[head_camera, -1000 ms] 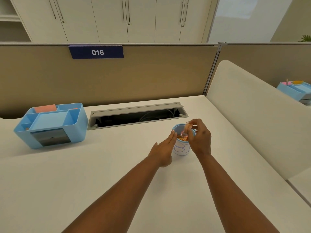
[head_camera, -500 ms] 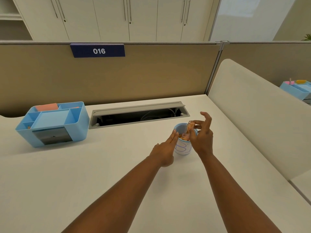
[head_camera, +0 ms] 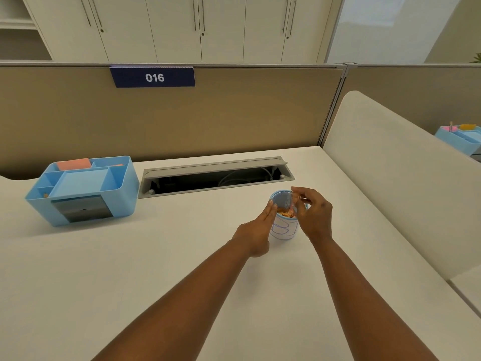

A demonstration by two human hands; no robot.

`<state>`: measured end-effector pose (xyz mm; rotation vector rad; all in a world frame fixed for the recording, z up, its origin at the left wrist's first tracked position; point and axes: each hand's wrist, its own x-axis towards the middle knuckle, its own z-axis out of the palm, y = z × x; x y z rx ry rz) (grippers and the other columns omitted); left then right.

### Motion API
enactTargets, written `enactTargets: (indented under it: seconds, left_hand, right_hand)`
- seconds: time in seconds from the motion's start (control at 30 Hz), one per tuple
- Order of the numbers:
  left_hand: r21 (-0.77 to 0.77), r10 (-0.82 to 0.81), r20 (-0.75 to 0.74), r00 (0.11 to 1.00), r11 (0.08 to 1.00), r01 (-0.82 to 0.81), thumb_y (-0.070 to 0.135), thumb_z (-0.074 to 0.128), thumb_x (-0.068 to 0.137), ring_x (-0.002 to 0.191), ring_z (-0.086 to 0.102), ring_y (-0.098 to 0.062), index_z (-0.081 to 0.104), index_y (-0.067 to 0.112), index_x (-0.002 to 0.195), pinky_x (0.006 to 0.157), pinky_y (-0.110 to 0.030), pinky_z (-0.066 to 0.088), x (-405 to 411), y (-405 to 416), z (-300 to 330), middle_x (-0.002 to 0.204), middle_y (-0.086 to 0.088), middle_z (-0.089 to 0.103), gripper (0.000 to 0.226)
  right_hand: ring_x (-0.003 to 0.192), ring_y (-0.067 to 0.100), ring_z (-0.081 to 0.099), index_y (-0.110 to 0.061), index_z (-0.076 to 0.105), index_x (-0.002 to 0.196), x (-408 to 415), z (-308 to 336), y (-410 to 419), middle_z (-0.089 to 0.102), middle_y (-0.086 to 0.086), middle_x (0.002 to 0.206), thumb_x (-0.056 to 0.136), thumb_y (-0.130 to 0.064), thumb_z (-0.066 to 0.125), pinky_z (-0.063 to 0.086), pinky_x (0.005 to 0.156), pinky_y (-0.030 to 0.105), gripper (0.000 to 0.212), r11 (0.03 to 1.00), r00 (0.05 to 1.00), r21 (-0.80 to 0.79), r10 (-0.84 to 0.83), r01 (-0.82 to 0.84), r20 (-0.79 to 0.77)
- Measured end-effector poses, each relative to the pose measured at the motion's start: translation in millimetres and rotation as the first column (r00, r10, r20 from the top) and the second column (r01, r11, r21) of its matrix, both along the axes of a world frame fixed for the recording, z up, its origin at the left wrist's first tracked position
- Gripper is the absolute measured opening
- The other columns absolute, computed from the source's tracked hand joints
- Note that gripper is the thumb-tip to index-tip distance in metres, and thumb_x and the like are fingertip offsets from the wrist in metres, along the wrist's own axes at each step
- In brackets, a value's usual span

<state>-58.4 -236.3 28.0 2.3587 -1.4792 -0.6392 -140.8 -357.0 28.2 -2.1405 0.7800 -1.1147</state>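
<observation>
A small cup, white outside with a blue scribble and blue inside, stands on the white desk. Small orange pieces fill its bottom. My left hand lies against the cup's left side, its fingers straight and the fingertips touching the rim. My right hand hovers over the cup's right rim. Thumb and forefinger pinch a small thin pinkish piece just above the opening; the piece is too small to identify.
A light blue desk organizer with an orange pad stands at the left. An open grey cable slot runs behind the cup. A tan partition closes the back and a white divider the right. Another blue organizer sits beyond the divider.
My right hand lifted a small piece out of the cup with the fingers spread, then came back down over the rim. My left hand stayed against the cup.
</observation>
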Motion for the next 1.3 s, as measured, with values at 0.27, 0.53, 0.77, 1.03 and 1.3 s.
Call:
enactTargets:
  seconds: [0.27,0.53,0.77,1.03,1.3]
  left_hand:
    - [-0.26,0.21,-0.053,0.976,0.941,-0.216,0.016,0.045,0.092,0.135,0.035,-0.025,0.023,0.022,0.14,0.107,-0.038,0.036,2,-8,15,0.15,-0.003,0.032,0.054]
    - [-0.428,0.196,-0.362,0.912,0.834,-0.349,0.027,0.06,0.083,0.124,0.048,-0.03,0.043,0.017,0.132,0.102,-0.045,0.044,1,-37,42,0.136,-0.013,0.052,0.052]
    - [-0.487,0.248,-0.445,0.86,0.739,-0.465,0.019,0.067,0.078,0.102,0.062,-0.026,0.059,0.009,0.113,0.088,-0.037,0.051,3,-47,44,0.113,-0.014,0.066,0.037]
    - [-0.475,0.273,-0.428,0.862,0.743,-0.471,0.014,0.069,0.076,0.102,0.062,-0.028,0.059,0.009,0.11,0.087,-0.036,0.052,6,-50,38,0.112,-0.015,0.066,0.036]
    - [-0.488,0.265,-0.427,0.864,0.737,-0.467,0.013,0.069,0.076,0.102,0.062,-0.026,0.059,0.009,0.11,0.085,-0.035,0.051,9,-51,36,0.112,-0.014,0.066,0.037]
  right_hand:
    - [0.09,0.015,0.058,-0.01,0.043,0.124,1,12,-7,0.065,0.014,0.109,0.08,-0.01,0.064,0.047,0.076,0.016,0.049,0.992,0.99,0.129,-0.004,-0.015,0.141]
    - [0.084,0.016,0.061,-0.008,0.048,0.111,5,19,-10,0.058,0.003,0.1,0.078,-0.009,0.066,0.045,0.064,-0.002,0.038,0.971,0.972,0.082,0.216,-0.223,0.095]
    - [0.095,0.013,0.059,-0.023,0.032,0.13,3,19,-11,0.058,-0.001,0.107,0.083,-0.009,0.059,0.045,0.075,0.006,0.056,0.979,0.978,-0.005,0.204,-0.204,0.033]
    - [0.082,0.023,0.06,-0.017,0.045,0.128,-6,14,-14,0.064,0.014,0.094,0.076,-0.012,0.069,0.051,0.066,0.031,0.058,0.947,0.977,-0.286,0.09,-0.144,-0.194]
    - [0.072,0.018,0.058,-0.027,0.036,0.131,-6,13,-11,0.059,0.005,0.091,0.078,-0.001,0.064,0.053,0.06,0.022,0.065,0.974,0.985,-0.185,0.108,-0.132,-0.134]
